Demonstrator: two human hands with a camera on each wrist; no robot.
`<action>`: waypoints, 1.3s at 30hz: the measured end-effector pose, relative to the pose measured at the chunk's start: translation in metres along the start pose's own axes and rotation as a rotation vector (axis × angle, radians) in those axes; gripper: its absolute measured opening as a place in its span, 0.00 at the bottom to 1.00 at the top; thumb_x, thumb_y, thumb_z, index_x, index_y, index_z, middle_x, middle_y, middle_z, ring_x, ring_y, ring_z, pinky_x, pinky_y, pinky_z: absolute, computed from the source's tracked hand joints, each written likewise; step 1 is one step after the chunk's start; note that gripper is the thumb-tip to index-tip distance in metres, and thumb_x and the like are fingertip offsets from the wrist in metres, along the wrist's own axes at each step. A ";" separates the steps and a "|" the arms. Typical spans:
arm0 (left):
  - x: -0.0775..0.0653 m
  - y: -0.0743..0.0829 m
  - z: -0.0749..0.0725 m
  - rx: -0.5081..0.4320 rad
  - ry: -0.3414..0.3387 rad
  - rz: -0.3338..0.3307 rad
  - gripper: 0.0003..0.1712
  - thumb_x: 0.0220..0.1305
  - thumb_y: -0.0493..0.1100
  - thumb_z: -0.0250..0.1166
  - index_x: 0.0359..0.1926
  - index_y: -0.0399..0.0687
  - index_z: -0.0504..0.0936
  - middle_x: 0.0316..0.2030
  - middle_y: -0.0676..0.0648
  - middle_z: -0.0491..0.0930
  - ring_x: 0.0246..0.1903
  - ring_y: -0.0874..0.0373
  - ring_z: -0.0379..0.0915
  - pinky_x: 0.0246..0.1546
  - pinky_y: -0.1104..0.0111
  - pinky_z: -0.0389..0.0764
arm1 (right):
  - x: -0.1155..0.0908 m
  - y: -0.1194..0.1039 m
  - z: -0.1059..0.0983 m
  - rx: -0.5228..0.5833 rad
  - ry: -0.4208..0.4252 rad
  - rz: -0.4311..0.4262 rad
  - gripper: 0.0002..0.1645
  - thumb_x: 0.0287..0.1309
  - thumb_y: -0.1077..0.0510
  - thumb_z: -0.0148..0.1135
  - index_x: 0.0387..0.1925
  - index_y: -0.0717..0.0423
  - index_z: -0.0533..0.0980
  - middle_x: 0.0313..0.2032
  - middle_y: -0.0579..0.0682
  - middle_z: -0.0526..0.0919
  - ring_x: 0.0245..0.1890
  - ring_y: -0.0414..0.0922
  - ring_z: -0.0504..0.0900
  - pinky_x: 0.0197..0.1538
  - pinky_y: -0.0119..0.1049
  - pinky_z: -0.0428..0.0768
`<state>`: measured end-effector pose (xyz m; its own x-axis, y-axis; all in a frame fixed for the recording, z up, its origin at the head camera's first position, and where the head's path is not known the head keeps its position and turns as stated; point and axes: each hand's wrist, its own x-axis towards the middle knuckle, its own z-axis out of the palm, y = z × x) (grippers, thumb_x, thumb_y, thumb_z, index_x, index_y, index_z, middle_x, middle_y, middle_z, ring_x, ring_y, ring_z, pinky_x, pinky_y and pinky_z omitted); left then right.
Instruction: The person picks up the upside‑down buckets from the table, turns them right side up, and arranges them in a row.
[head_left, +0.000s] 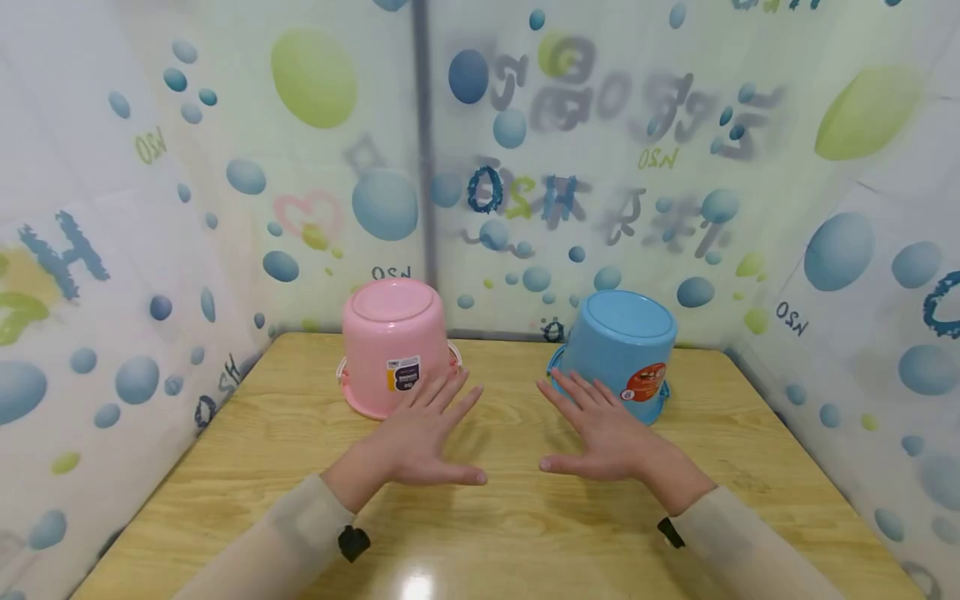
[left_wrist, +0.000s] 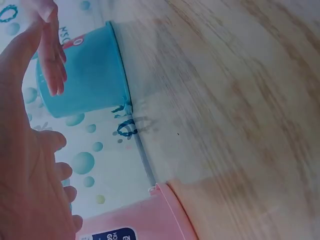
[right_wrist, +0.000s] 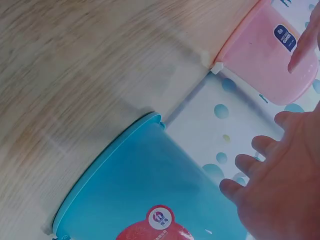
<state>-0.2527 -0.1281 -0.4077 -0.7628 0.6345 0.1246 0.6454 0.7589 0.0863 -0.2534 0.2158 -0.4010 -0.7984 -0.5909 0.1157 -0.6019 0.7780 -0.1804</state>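
Two buckets stand upside down on a wooden table: a pink bucket point(head_left: 390, 342) at the left and a blue bucket point(head_left: 615, 350) at the right. In the head view my left hand point(head_left: 423, 433) is spread flat in front of the pink bucket, thumb pointing inward. My right hand point(head_left: 611, 433) is likewise spread before the blue bucket, its fingertips overlapping that bucket's lower side in the picture. Nothing is held by either hand. In the left wrist view, bare space shows between the left hand point(left_wrist: 35, 165) and the table.
The wooden table point(head_left: 510, 533) reaches back to a fabric-like wall point(head_left: 480, 258) printed with bubbles and letters. Similar walls rise along its left and right sides. White handle ends point(head_left: 455, 357) show beside the pink bucket, and a blue handle point(head_left: 555, 360) beside the blue one.
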 end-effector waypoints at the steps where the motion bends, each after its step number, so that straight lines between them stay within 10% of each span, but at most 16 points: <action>1: -0.001 -0.001 0.000 -0.014 0.017 0.008 0.71 0.62 0.90 0.56 0.91 0.55 0.48 0.90 0.42 0.38 0.90 0.40 0.35 0.89 0.39 0.40 | 0.000 0.000 0.000 0.005 0.006 -0.003 0.65 0.67 0.19 0.62 0.91 0.38 0.47 0.90 0.53 0.47 0.88 0.65 0.52 0.84 0.73 0.56; 10: -0.033 -0.029 -0.022 -0.294 0.274 0.095 0.59 0.66 0.63 0.79 0.88 0.57 0.57 0.82 0.42 0.64 0.78 0.41 0.68 0.74 0.40 0.77 | 0.016 -0.007 -0.002 0.232 -0.026 -0.017 0.63 0.69 0.28 0.70 0.90 0.42 0.48 0.88 0.58 0.50 0.85 0.67 0.58 0.78 0.73 0.68; 18: -0.077 -0.102 -0.029 -0.309 0.360 -0.107 0.57 0.67 0.52 0.81 0.87 0.52 0.58 0.74 0.36 0.72 0.66 0.35 0.79 0.60 0.34 0.85 | 0.061 -0.011 0.002 0.325 -0.097 0.026 0.65 0.68 0.31 0.73 0.91 0.40 0.45 0.89 0.57 0.48 0.88 0.63 0.51 0.82 0.71 0.62; 27: -0.086 -0.164 -0.013 -0.508 0.167 -0.343 0.65 0.71 0.60 0.76 0.90 0.47 0.42 0.82 0.26 0.58 0.77 0.24 0.64 0.68 0.27 0.74 | 0.121 -0.005 0.017 0.400 -0.184 0.111 0.68 0.64 0.38 0.80 0.90 0.27 0.45 0.89 0.55 0.48 0.89 0.60 0.48 0.84 0.69 0.60; 39: -0.062 -0.195 0.011 -0.602 0.085 -0.424 0.79 0.62 0.59 0.83 0.91 0.51 0.32 0.87 0.26 0.42 0.84 0.20 0.39 0.78 0.22 0.49 | 0.177 -0.004 0.053 0.587 -0.172 0.176 0.67 0.62 0.45 0.83 0.90 0.29 0.49 0.90 0.49 0.50 0.90 0.57 0.48 0.88 0.65 0.52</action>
<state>-0.3317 -0.3135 -0.4426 -0.9614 0.2732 0.0338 0.2250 0.7090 0.6684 -0.3913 0.0963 -0.4311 -0.8409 -0.5289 -0.1143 -0.3138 0.6488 -0.6933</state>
